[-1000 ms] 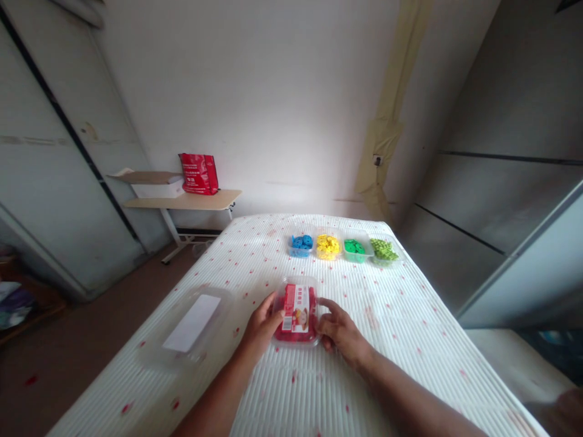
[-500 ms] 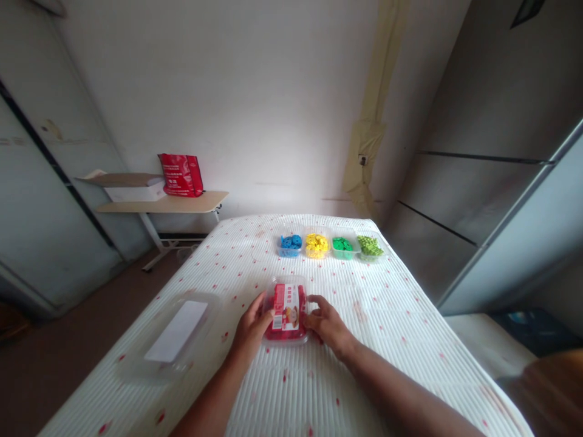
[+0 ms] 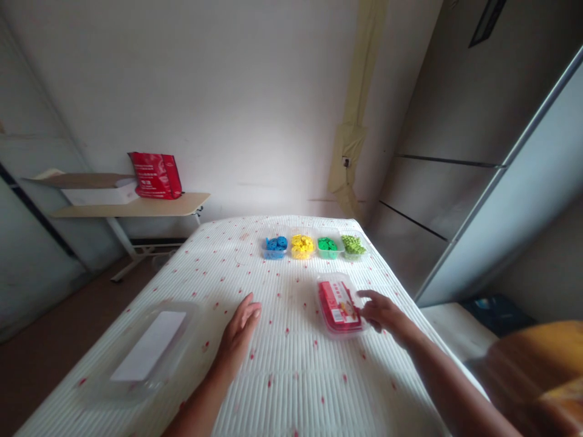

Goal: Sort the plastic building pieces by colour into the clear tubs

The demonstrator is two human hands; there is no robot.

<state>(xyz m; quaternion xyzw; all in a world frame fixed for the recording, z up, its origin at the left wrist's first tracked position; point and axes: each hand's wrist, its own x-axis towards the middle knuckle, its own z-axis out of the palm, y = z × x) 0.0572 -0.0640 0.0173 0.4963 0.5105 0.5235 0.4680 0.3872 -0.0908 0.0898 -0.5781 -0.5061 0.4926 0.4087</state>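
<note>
A clear plastic box with red contents and a printed label (image 3: 339, 303) is right of the table's middle. My right hand (image 3: 381, 314) grips its right edge, the index finger stretched out and the thumb side hidden against the box. Apart from the box, my left hand (image 3: 239, 325) is over the striped cloth, holding nothing, its fingers extended and loosely curved. Beyond the hands, a row of clear tubs holds blue discs (image 3: 276, 244), yellow pieces (image 3: 302, 246), green discs (image 3: 328, 244) and light green small pieces (image 3: 353, 244).
On the left of the table lies a large translucent lid (image 3: 180, 340) with a white paper label (image 3: 149, 346). A side table (image 3: 191, 205) against the wall carries a red bag (image 3: 157, 176) and a white box (image 3: 100, 194). Grey cabinets (image 3: 455, 121) flank the right side.
The box with red contents has moved right along with my right hand. My left hand has let go of it and is now apart from it. The camera view has turned slightly right.
</note>
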